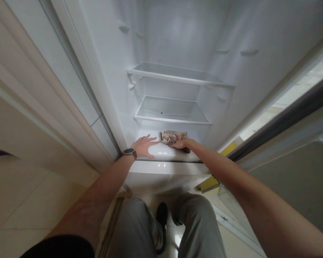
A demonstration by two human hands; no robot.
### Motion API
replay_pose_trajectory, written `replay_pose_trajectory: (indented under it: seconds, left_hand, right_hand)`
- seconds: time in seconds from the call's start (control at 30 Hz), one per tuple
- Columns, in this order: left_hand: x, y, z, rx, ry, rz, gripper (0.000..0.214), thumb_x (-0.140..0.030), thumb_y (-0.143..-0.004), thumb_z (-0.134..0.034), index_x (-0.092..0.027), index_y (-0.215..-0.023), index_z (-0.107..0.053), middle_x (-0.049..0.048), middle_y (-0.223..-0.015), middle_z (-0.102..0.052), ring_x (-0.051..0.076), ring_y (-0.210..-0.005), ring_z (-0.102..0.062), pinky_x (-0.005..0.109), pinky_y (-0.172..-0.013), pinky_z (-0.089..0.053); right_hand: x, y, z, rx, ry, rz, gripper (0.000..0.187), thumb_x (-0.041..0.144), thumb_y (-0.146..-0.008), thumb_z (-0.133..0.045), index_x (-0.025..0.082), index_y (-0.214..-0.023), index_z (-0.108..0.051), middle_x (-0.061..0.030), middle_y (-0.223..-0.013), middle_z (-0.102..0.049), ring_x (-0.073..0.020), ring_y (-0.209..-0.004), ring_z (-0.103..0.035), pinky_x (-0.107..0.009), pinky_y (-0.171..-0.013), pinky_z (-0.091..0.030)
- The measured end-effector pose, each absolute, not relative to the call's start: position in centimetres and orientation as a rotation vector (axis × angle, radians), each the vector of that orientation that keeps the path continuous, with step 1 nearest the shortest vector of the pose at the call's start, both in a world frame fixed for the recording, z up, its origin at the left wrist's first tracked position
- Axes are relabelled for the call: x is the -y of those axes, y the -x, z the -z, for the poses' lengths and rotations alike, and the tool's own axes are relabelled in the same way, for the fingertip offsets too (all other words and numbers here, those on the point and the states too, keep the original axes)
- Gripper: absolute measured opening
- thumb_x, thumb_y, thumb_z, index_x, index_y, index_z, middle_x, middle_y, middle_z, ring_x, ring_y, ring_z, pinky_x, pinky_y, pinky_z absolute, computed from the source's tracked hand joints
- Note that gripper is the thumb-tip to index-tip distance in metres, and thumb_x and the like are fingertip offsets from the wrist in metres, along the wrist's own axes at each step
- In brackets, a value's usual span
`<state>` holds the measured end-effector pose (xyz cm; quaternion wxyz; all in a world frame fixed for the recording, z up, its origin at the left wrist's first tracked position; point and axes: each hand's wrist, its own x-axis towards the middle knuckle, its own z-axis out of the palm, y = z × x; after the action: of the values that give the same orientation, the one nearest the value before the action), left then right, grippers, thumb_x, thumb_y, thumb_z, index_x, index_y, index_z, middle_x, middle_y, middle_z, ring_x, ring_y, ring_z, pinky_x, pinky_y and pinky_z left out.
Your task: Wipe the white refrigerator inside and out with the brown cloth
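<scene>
My right hand presses a folded, patterned cloth against the white bottom surface inside a refrigerator. The cloth is beige and brown, and part of it lies under my fingers. To the left, my left hand has its fingers spread at the front left of the same surface, with nothing in it. A dark round watch sits on the left wrist. A small gap separates my left fingertips from the cloth.
Two glass shelves with white rims, a lower one and an upper one, stand above the cloth. On the right, the open refrigerator door leans outward. A yellow object lies near the door's base. My legs are below the front edge.
</scene>
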<state>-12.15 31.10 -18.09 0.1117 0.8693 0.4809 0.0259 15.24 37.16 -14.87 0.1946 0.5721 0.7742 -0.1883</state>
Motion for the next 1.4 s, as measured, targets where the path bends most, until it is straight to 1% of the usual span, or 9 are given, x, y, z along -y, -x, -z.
replay_pose_trajectory:
  seconds: [0.13, 0.23, 0.33, 0.47, 0.7, 0.83, 1.0, 1.23, 1.4]
  left_hand:
    - [-31.3, 12.1, 18.3, -1.42, -2.546, -0.08, 0.105, -0.078, -0.066, -0.073, -0.039, -0.158, -0.041, 0.0011, -0.171, -0.027, 0.042, -0.158, -0.013, 0.06, -0.126, -0.013]
    - [-31.2, 12.1, 18.3, -1.424, -2.547, -0.085, 0.105, -0.079, -0.066, -0.073, -0.039, -0.158, -0.042, 0.0002, -0.171, -0.027, 0.041, -0.158, -0.013, 0.059, -0.127, -0.013]
    - [-31.1, 12.1, 18.2, -1.433, -2.542, -0.085, 0.105, -0.08, -0.065, -0.072, -0.038, -0.157, -0.043, 0.0007, -0.171, -0.027, 0.041, -0.158, -0.012, 0.059, -0.127, -0.014]
    - [-31.0, 12.0, 18.0, -1.435, -2.546, -0.079, 0.103, -0.079, -0.067, -0.072, -0.039, -0.157, -0.044, 0.0005, -0.171, -0.027, 0.041, -0.158, -0.013, 0.06, -0.126, -0.015]
    - [-31.4, 12.2, 18.6, -1.419, -2.561, -0.095, 0.102, -0.078, -0.068, -0.071, -0.039, -0.158, -0.042, 0.0, -0.17, -0.028, 0.042, -0.157, -0.014, 0.062, -0.125, -0.017]
    - [-31.6, 12.2, 18.9, -1.42, -2.551, -0.104, 0.104, -0.077, -0.066, -0.073, -0.04, -0.158, -0.041, -0.0002, -0.171, -0.027, 0.043, -0.157, -0.013, 0.062, -0.125, -0.015]
    - [-31.6, 12.3, 18.9, -1.407, -2.554, -0.117, 0.102, -0.077, -0.067, -0.072, -0.041, -0.157, -0.042, -0.0002, -0.17, -0.029, 0.043, -0.157, -0.014, 0.061, -0.126, -0.013]
    - [-31.4, 12.2, 18.7, -1.414, -2.556, -0.117, 0.099, -0.076, -0.069, -0.071, -0.04, -0.157, -0.044, -0.0011, -0.171, -0.027, 0.043, -0.157, -0.013, 0.062, -0.125, -0.014]
    - [-31.4, 12.2, 18.6, -1.416, -2.552, -0.107, 0.099, -0.075, -0.068, -0.073, -0.042, -0.157, -0.043, -0.0025, -0.171, -0.026, 0.041, -0.157, -0.013, 0.06, -0.127, -0.013]
  right_hand:
    - [-36.1, -14.5, 13.9, -2.138, -1.529, 0.565, 0.102, 0.085, -0.082, -0.046, 0.045, -0.164, -0.002, 0.0021, -0.173, 0.014, -0.0452, -0.158, 0.001, -0.061, -0.128, -0.003]
    - [-36.4, -14.3, 13.8, -2.137, -1.512, 0.535, 0.118, 0.085, -0.074, -0.058, 0.042, -0.165, 0.003, 0.0007, -0.173, 0.017, -0.0491, -0.156, 0.009, -0.062, -0.127, -0.001]
    - [-37.2, -14.3, 14.1, -2.177, -1.477, 0.507, 0.135, 0.087, -0.063, -0.068, 0.042, -0.164, 0.01, -0.0011, -0.172, 0.021, -0.0516, -0.154, 0.014, -0.065, -0.126, -0.001]
    - [-38.2, -14.3, 14.4, -2.202, -1.44, 0.535, 0.145, 0.087, -0.056, -0.074, 0.043, -0.163, 0.012, -0.001, -0.17, 0.026, -0.0535, -0.152, 0.018, -0.069, -0.124, -0.003]
    - [-38.8, -14.4, 14.7, -2.219, -1.44, 0.576, 0.153, 0.087, -0.049, -0.077, 0.042, -0.163, 0.013, 0.0003, -0.17, 0.028, -0.0548, -0.152, 0.018, -0.067, -0.125, -0.003]
    - [-39.2, -14.5, 15.2, -2.225, -1.454, 0.573, 0.151, 0.085, -0.05, -0.078, 0.043, -0.163, 0.013, 0.0009, -0.169, 0.029, -0.0559, -0.151, 0.019, -0.069, -0.124, -0.004]
    - [-39.2, -14.5, 15.2, -2.226, -1.468, 0.576, 0.151, 0.084, -0.05, -0.079, 0.042, -0.164, 0.011, -0.0003, -0.17, 0.027, -0.0558, -0.152, 0.016, -0.069, -0.124, -0.006]
    - [-39.0, -14.4, 15.1, -2.247, -1.481, 0.548, 0.152, 0.084, -0.049, -0.08, 0.042, -0.164, 0.009, -0.0023, -0.171, 0.025, -0.0562, -0.152, 0.016, -0.069, -0.124, -0.004]
    - [-39.1, -14.4, 15.2, -2.252, -1.48, 0.556, 0.152, 0.085, -0.048, -0.079, 0.042, -0.164, 0.008, -0.0029, -0.171, 0.025, -0.0562, -0.152, 0.016, -0.068, -0.124, -0.004]
